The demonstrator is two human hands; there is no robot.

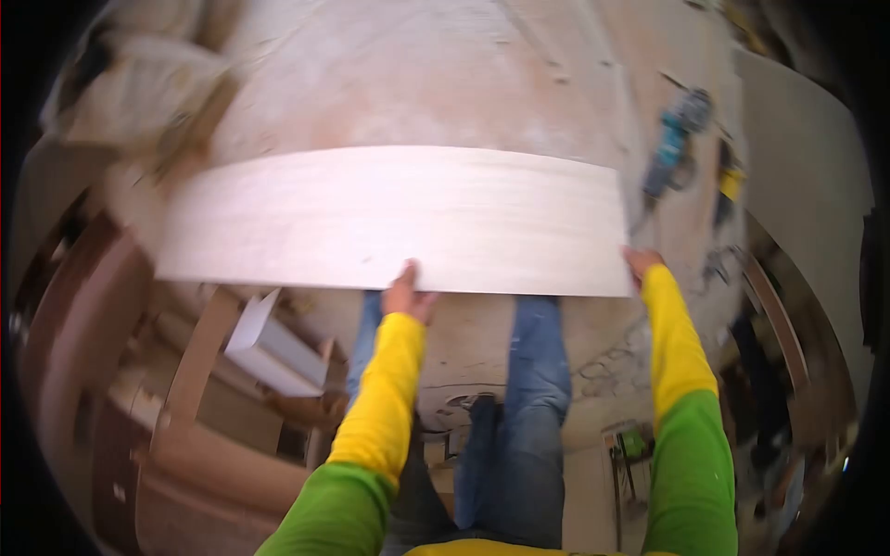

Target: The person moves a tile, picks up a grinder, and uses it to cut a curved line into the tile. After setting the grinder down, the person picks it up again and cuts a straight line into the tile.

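A long, pale wooden board [399,213] stretches across the middle of the view in front of my legs. My left hand [406,296] grips its near edge around the middle, thumb on top and the other fingers partly hidden under it. At the board's right end, my right hand [642,264] holds the side edge near the corner; some of its fingers are out of sight. Past that end lies a teal power tool [669,144] with a grey head, apart from the board.
Under the board spreads a dusty, stained work surface [417,93]. A yellow and black item [730,183] sits at its right side, near a loose cable [718,269]. Brown wooden furniture parts [199,361] and a white box-like piece [276,350] stand at lower left.
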